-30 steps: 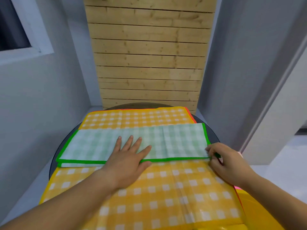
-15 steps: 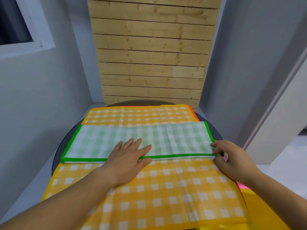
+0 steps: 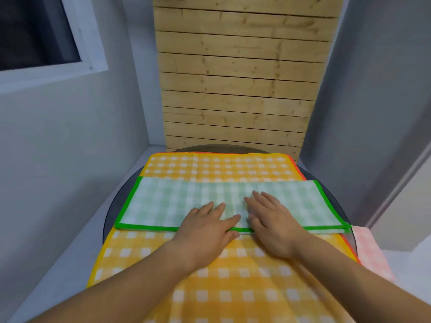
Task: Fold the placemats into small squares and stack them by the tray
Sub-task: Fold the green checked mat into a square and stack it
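— Which step is this?

— The green placemat (image 3: 163,201) lies folded into a long strip across the yellow placemat (image 3: 233,287), on the round dark surface (image 3: 119,201). Both hands are spread flat. The left hand (image 3: 205,231) and right hand (image 3: 272,224) press side by side on the strip's near edge, at its middle. I'd say they're flattening the fold.

— And next?

— Probably one end goes over the other, corners matched, towards a square.

— How many mats?

— One green, one yellow, and one pink placemat (image 3: 368,250) at the right. An orange-red border (image 3: 298,169) under the yellow may be a fourth. No tray in view.
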### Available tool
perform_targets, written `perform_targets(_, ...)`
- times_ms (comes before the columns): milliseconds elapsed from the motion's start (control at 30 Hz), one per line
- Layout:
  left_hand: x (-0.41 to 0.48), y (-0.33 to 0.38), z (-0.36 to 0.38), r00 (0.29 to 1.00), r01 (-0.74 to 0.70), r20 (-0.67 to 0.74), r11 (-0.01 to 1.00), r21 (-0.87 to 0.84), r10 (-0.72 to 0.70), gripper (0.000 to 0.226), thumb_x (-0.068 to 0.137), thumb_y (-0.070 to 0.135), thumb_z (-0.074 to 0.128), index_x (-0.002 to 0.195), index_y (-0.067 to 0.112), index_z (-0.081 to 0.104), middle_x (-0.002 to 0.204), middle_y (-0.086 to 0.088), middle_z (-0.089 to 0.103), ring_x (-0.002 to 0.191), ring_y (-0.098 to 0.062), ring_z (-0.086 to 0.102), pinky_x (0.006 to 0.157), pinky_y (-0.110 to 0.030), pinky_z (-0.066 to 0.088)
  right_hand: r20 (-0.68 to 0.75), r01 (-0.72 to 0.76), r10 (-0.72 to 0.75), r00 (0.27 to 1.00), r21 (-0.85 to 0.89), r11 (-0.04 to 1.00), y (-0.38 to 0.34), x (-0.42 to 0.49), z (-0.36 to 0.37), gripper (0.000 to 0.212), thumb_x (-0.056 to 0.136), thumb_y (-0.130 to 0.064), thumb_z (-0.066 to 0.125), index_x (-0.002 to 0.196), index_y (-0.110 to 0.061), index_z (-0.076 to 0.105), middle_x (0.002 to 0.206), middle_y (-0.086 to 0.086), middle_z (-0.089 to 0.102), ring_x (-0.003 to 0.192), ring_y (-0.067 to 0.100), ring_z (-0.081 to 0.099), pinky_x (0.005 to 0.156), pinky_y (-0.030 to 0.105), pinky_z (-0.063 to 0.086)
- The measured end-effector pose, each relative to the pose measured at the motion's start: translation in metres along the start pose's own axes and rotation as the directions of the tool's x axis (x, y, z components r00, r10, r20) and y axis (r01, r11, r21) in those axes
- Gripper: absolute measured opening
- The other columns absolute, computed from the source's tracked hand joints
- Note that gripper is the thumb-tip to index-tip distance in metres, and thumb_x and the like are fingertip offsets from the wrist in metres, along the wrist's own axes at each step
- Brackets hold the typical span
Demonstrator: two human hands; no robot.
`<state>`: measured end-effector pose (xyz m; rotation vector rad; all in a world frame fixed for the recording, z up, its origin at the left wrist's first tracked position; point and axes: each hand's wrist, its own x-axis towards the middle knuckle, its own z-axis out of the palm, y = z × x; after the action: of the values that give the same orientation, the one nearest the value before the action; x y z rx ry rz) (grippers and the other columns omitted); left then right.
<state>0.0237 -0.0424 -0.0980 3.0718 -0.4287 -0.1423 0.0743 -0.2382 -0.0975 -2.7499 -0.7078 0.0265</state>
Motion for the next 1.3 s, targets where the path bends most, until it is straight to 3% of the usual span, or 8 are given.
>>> perform_targets(200,0.017,-0.012,-0.013,0.989,0.053,-0.129,0.984,-0.172,-0.075,0.049,0.104,0.054,0.028,0.140,0.030,0.049,0.140,0.001,0.050,0.132,-0.022,0.041,0.109,-0.041,0.033,0.111,-0.071,0.098,0.989,-0.224,0.972,-0.001,0.003,0.019,0.057,0.104,-0.042,0.014,0.157,-0.031,-0.003,0.165,-0.004,-0.012,0.151,0.017,-0.013,0.123,0.037,-0.005)
perform_targets(300,0.047,-0.022,-0.017,0.989,0.095,-0.096,0.978,-0.186,-0.115,0.053,0.107,0.042,0.029,0.156,0.021,0.030,0.165,-0.005,0.023,0.152,-0.023,0.016,0.124,-0.040,0.016,0.120,-0.067,0.100,0.988,-0.252,0.965,0.000,0.005,0.020,0.065,0.094,-0.049,-0.001,0.157,-0.032,-0.007,0.164,-0.004,-0.015,0.151,0.017,-0.017,0.123,0.039,-0.007)
perform_targets(433,0.065,-0.047,-0.004,0.975,0.219,0.082,0.961,-0.167,-0.208,0.072,0.105,0.056,0.020,0.162,0.019,-0.002,0.169,-0.004,-0.015,0.155,-0.019,-0.017,0.126,-0.041,-0.006,0.126,-0.060,0.095,0.987,-0.258,0.964,0.001,0.004,0.021,0.081,0.077,-0.055,-0.017,0.155,-0.033,-0.012,0.163,-0.006,-0.019,0.149,0.014,-0.020,0.122,0.037,-0.010)
perform_targets(667,0.026,-0.122,0.006,0.832,0.554,0.056,0.821,-0.139,-0.552,0.087,0.098,0.071,0.011,0.161,0.013,-0.008,0.167,-0.008,-0.019,0.154,-0.022,-0.020,0.125,-0.044,-0.012,0.140,-0.061,0.100,0.985,-0.255,0.965,0.003,0.007,0.022,0.072,0.084,-0.054,-0.010,0.154,-0.036,-0.014,0.161,-0.010,-0.022,0.148,0.010,-0.023,0.121,0.034,-0.012)
perform_targets(800,0.019,-0.126,0.001,0.791,0.611,0.060,0.790,-0.047,-0.608,0.083,0.100,0.065,0.007,0.160,0.010,-0.009,0.167,-0.014,-0.017,0.154,-0.026,-0.019,0.121,-0.052,-0.018,0.147,-0.068,0.112,0.983,-0.272,0.960,0.003,0.006,0.020,0.057,0.103,-0.045,0.008,0.155,-0.035,-0.013,0.162,-0.009,-0.021,0.148,0.010,-0.022,0.121,0.034,-0.011)
perform_targets(867,0.025,-0.112,-0.003,0.823,0.567,0.005,0.823,0.010,-0.567,0.073,0.103,0.054,0.008,0.160,0.013,-0.009,0.167,-0.016,-0.016,0.154,-0.029,-0.019,0.119,-0.056,-0.019,0.150,-0.076,0.118,0.982,-0.260,0.963,0.002,0.005,0.019,0.056,0.104,-0.042,0.012,0.155,-0.034,-0.012,0.162,-0.009,-0.020,0.149,0.011,-0.021,0.122,0.034,-0.010)
perform_targets(1033,0.051,-0.063,-0.007,0.987,0.143,-0.060,0.980,-0.137,-0.153,0.063,0.107,0.048,0.017,0.162,0.026,-0.002,0.168,-0.001,-0.017,0.153,-0.017,-0.022,0.124,-0.045,-0.013,0.164,-0.081,0.119,0.979,-0.225,0.971,-0.002,0.006,0.015,0.057,0.104,-0.042,0.013,0.156,-0.034,-0.008,0.164,-0.007,-0.016,0.150,0.012,-0.018,0.122,0.036,-0.010)
perform_targets(1300,0.059,-0.053,0.015,0.990,0.139,0.029,0.986,-0.089,-0.137,0.065,0.102,0.061,0.010,0.160,0.037,-0.007,0.167,0.007,-0.021,0.152,-0.014,-0.024,0.125,-0.046,-0.011,0.058,-0.071,0.077,0.995,-0.101,0.992,-0.005,0.044,-0.003,0.050,0.101,-0.041,0.033,0.147,-0.023,0.033,0.159,0.004,0.023,0.148,0.027,0.015,0.119,0.040,0.016)
